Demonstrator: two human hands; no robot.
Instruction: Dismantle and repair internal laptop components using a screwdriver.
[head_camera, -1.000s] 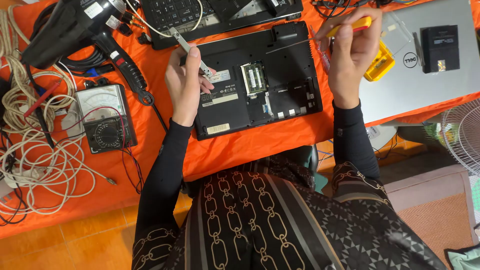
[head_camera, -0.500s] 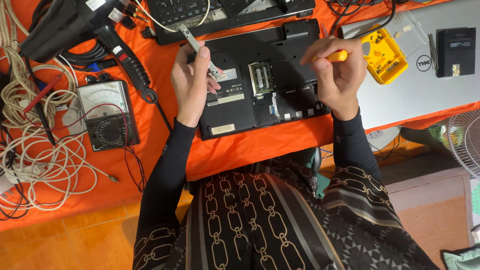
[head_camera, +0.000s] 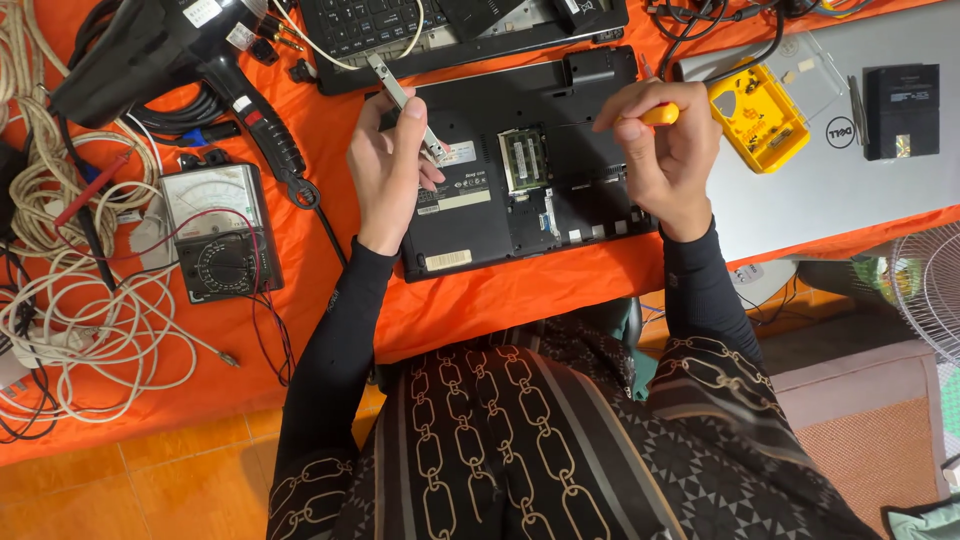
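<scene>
Metal bracket (head_camera: 405, 110): thin silvery strip, pinched in the left hand, raised at a slant above the upper left corner of the open laptop base.
Handling of bracket: judged light and stiff, with thin edges that could bend or slip; best taken along its long flat sides near the middle, as held.
Left hand (head_camera: 388, 175): fingers curled around the bracket's lower end, thumb pressed against it, palm turned toward the base.
Screwdriver (head_camera: 655, 110): orange-handled, small, pinched in the right hand; tip mostly hidden behind the fingers, so contact with the base could not be told.
Right hand (head_camera: 665, 160): closed around the screwdriver handle, hovering over the right half of the base.
Laptop base (head_camera: 520, 170): black, underside up, cover off, green memory modules exposed near the middle; judged fragile there, safer gripped by the outer edges.
Yellow parts box (head_camera: 757, 118): just right of the base, lying on a closed silver laptop (head_camera: 830, 190).
Analog multimeter (head_camera: 220, 230): well left of the base, red and black leads trailing.
Heat gun (head_camera: 150, 50): black, upper left, beside coiled white cables (head_camera: 70, 320).
Orange cloth (head_camera: 480, 300): spread beneath everything.
</scene>
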